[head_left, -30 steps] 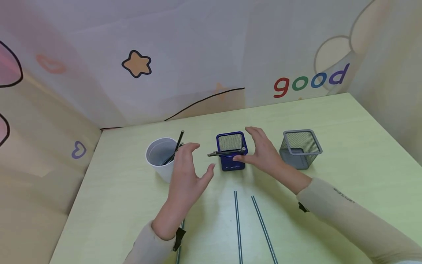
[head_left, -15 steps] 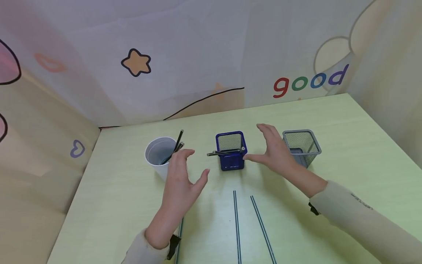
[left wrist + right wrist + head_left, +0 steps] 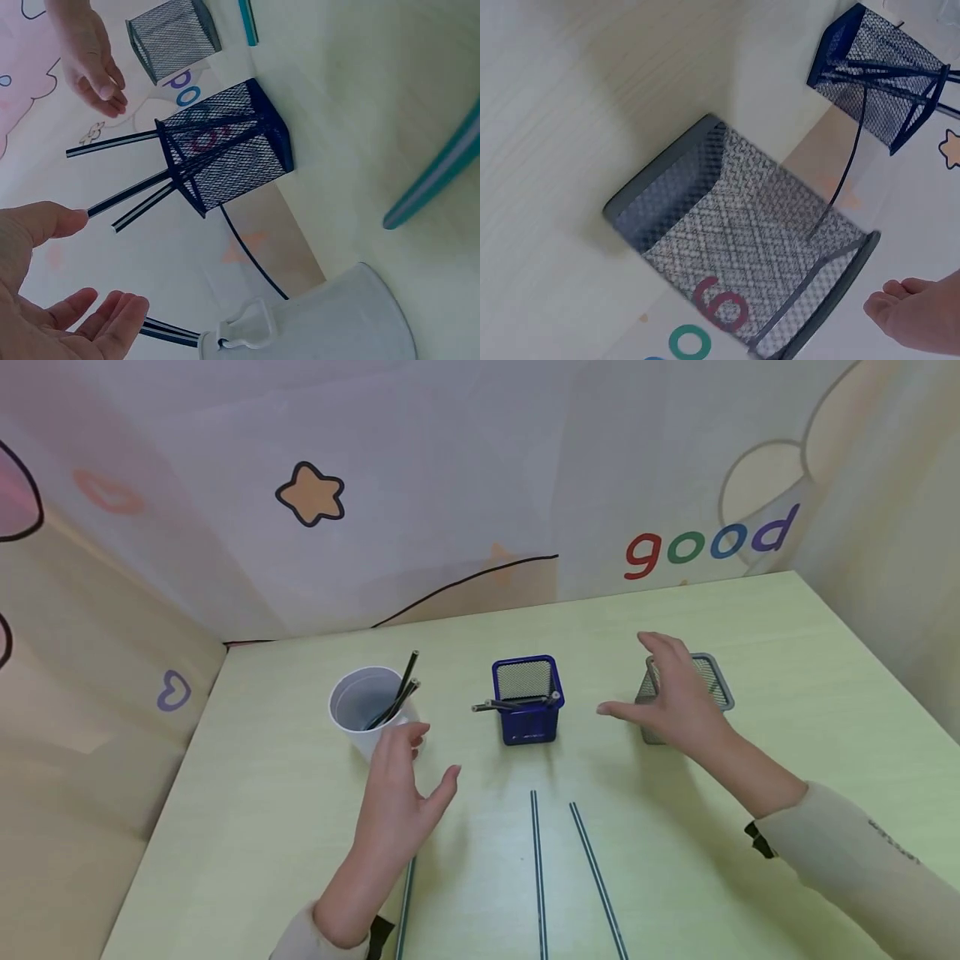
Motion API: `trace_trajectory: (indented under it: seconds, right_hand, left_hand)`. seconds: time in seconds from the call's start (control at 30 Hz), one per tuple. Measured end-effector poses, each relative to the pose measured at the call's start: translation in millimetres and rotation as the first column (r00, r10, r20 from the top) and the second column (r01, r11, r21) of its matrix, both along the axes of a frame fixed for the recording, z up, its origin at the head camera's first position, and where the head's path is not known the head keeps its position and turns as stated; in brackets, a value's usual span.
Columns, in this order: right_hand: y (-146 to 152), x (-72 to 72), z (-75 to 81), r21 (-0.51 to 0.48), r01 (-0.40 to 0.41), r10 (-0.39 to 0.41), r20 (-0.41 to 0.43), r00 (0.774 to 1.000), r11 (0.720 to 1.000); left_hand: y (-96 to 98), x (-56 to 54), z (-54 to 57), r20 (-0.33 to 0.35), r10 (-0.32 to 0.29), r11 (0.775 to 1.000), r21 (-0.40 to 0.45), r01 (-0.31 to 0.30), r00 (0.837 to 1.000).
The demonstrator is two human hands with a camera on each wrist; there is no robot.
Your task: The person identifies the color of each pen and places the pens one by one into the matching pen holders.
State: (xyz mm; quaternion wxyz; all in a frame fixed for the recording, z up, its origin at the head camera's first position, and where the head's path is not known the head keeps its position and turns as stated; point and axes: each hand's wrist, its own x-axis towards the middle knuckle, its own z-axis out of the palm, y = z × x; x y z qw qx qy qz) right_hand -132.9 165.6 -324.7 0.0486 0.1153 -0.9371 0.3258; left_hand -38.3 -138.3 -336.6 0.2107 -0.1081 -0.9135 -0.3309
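My left hand (image 3: 393, 810) hovers in front of the white cup (image 3: 352, 735), fingers spread and holding nothing. Dark, pale-striped straw-like sticks (image 3: 408, 685) lean out of that cup. In the middle stands a blue mesh pen holder (image 3: 529, 727) with dark striped sticks (image 3: 127, 197) poking from its top; in the left wrist view my left thumb overlaps one tip. To the right, my right hand (image 3: 678, 702) is over a grey mesh pen holder (image 3: 712, 681), fingers and thumb apart, nothing between them. The right wrist view shows this grey mesh holder (image 3: 742, 232) with no sticks inside.
Two long green striped sticks (image 3: 539, 877) (image 3: 597, 877) lie on the front of the table (image 3: 787, 727). Another stick (image 3: 406, 910) lies partly behind my left forearm. A printed curtain (image 3: 450, 485) encloses the back and sides.
My right hand has moved right, from beside the blue holder to over the grey one. My left hand has drawn back slightly toward the front left, exposing more of the cup's sticks.
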Motion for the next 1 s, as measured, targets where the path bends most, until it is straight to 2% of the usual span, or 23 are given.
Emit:
trace_trajectory:
  seconds: [0.17,0.3,0.47,0.57,0.7,1.0]
  right_hand:
    - [17.1,2.3,-0.9,-0.011,0.040,-0.040,-0.029,0.999,0.999]
    - [30.9,4.5,-5.4,-0.008,0.079,-0.079,-0.020,0.997,0.997]
    - [45.1,5.9,-10.9,0.011,0.139,-0.138,-0.047,0.989,0.990]
    - [51.5,7.1,-14.3,0.008,0.159,-0.158,-0.065,0.985,0.987]
    - [57.2,8.8,-19.4,-0.014,0.172,-0.173,-0.045,0.984,0.985]
    - [62.1,11.3,-32.6,-0.080,0.206,-0.206,0.008,0.979,0.975]
  left_hand:
    - [-3.5,3.1,-8.2,-0.014,0.000,1.000,-0.029,-0.001,1.000]
    - [-5.1,5.2,-14.1,0.009,0.021,0.998,-0.063,-0.021,1.000]
    - [-5.3,7.0,-17.7,0.080,0.067,0.994,-0.089,-0.059,0.995]
    - [-4.9,8.2,-19.4,0.150,0.083,0.994,-0.082,-0.071,0.985]
    - [-6.5,9.4,-23.1,0.223,0.080,0.995,-0.074,-0.064,0.972]
    - [-10.0,16.0,-32.5,0.283,0.110,0.990,-0.118,-0.079,0.953]
